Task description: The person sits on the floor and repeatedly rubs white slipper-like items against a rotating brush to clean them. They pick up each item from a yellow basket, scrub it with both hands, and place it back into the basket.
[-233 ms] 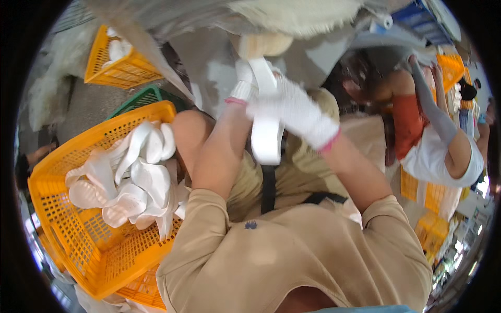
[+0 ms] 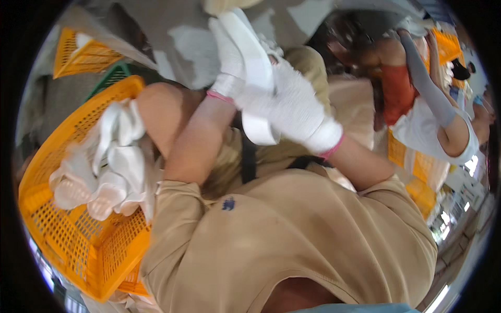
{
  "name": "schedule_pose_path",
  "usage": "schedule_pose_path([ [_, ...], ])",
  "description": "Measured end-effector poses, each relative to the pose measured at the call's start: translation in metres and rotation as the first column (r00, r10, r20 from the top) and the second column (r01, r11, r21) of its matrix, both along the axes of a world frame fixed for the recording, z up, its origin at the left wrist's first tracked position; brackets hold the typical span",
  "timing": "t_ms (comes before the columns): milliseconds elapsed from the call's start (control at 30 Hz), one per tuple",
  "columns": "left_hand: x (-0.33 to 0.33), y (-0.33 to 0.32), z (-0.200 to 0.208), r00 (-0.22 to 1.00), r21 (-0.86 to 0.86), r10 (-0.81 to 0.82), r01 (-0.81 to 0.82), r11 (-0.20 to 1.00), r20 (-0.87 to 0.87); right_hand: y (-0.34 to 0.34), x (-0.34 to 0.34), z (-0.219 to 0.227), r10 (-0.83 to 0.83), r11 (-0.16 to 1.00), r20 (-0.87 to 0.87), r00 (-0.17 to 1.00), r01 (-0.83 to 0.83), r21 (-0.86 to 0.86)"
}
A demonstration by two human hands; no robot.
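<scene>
A white shoe sole, long and thick-edged, stands at a slant between my two gloved hands. My left hand, in a white knit glove, grips it from the left side, its fingers partly hidden behind the sole. Across its lower right side lies my right hand, also in a white glove, blurred by motion. Its fingers wrap toward the sole and are partly hidden. The upper end of the sole is close to a cream-coloured rounded piece at the top edge; contact there is unclear.
An orange perforated basket on my left holds several white soles. Behind it are a green crate and another orange crate. At the right, a co-worker in a white shirt sits near orange crates.
The whole view has shifted, with the surroundings moving up and left. The sole has moved upward and left with my left hand, and my right hand has shifted along it.
</scene>
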State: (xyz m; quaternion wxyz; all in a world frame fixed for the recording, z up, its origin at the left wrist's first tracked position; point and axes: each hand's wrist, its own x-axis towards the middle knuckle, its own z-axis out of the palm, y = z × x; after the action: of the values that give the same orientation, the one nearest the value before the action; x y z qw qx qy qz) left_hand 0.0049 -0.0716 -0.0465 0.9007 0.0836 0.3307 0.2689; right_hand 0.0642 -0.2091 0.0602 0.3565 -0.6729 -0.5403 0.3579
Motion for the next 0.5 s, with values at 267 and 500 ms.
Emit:
schedule_pose_path([
  [267,0.023,0.036,-0.047,0.712,-0.048,0.138,-0.146,0.988,0.688,0.007,-0.008,-0.001,-0.141,0.97,0.659,0.738,-0.03,0.242],
  [500,0.029,0.069,-0.065,0.909,0.129,0.179,-0.243,0.961,0.377,0.052,0.001,0.014,-0.106,0.972,0.791,0.603,-0.104,0.21],
])
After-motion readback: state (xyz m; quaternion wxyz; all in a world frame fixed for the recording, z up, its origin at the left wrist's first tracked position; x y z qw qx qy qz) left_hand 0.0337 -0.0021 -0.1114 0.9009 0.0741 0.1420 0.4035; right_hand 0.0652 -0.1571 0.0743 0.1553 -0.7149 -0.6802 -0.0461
